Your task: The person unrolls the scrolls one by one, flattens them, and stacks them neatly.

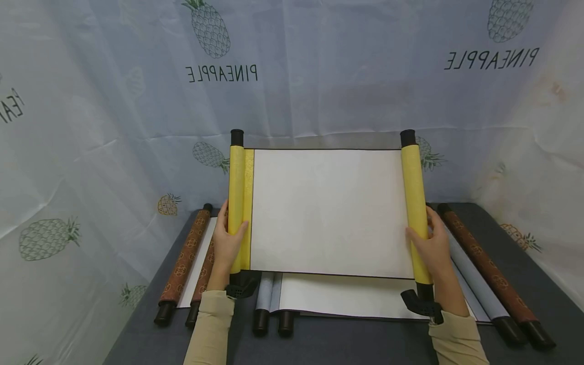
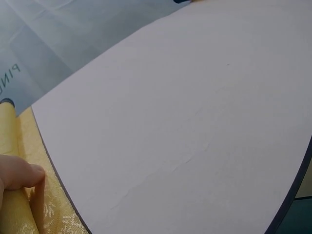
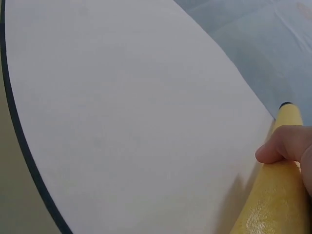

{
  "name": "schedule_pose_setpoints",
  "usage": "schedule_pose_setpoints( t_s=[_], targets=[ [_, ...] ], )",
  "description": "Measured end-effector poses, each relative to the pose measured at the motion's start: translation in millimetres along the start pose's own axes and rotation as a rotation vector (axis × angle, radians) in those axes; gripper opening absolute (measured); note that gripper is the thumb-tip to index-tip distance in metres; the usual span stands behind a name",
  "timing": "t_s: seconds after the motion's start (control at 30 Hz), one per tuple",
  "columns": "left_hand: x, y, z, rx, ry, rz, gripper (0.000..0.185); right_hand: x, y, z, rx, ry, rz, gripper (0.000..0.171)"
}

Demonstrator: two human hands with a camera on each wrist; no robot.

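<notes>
A yellow scroll [image 1: 330,213] is held up and spread wide, its blank white sheet facing me. My left hand [image 1: 226,242] grips the left yellow roller [image 1: 235,203]; in the left wrist view its thumb [image 2: 22,174] lies on the patterned yellow border [image 2: 53,214] beside the white sheet [image 2: 185,122]. My right hand [image 1: 431,246] grips the right yellow roller [image 1: 414,203]; in the right wrist view a fingertip [image 3: 282,146] curls over that roller [image 3: 273,195], beside the white sheet [image 3: 131,107]. Both rollers end in black knobs.
On the dark table [image 1: 524,274] lie other scrolls: a brown patterned one [image 1: 184,258] partly open at the left, a grey-blue one [image 1: 337,296] open under the held scroll, and a brown roller [image 1: 488,268] at the right. A pineapple-print cloth [image 1: 137,101] hangs behind.
</notes>
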State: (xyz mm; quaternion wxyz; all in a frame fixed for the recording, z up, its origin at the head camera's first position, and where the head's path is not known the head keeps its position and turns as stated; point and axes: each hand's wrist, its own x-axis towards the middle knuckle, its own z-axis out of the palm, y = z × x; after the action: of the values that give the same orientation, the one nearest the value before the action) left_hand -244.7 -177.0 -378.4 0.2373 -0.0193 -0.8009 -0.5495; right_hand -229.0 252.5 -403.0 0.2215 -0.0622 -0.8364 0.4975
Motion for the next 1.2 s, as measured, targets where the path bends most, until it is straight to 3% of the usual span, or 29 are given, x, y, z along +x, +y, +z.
schedule_pose_setpoints(
  t_s=[0.3, 0.57, 0.77, 0.87, 1.2],
  targets=[
    [0.0, 0.3, 0.0, 0.004, 0.000, -0.005, 0.074, -0.9, 0.5, -4.9, -0.042, -0.068, -0.007, 0.067],
    [0.2, -0.4, -0.7, 0.013, -0.005, -0.017, 0.073, 0.9, -0.8, -0.6, -0.029, -0.033, 0.087, 0.066],
    [0.8, -2.3, -0.2, 0.017, -0.003, -0.014, 0.073, 0.6, 0.2, 0.6, -0.030, -0.019, 0.180, 0.084],
    [1.0, -2.7, -0.1, 0.020, -0.001, -0.017, 0.073, 0.8, 0.3, 0.5, -0.041, -0.002, 0.184, 0.089],
    [0.8, -2.2, 0.3, 0.036, 0.006, -0.009, 0.073, 1.1, 3.8, -1.9, -0.050, 0.013, 0.174, 0.077]
  ],
)
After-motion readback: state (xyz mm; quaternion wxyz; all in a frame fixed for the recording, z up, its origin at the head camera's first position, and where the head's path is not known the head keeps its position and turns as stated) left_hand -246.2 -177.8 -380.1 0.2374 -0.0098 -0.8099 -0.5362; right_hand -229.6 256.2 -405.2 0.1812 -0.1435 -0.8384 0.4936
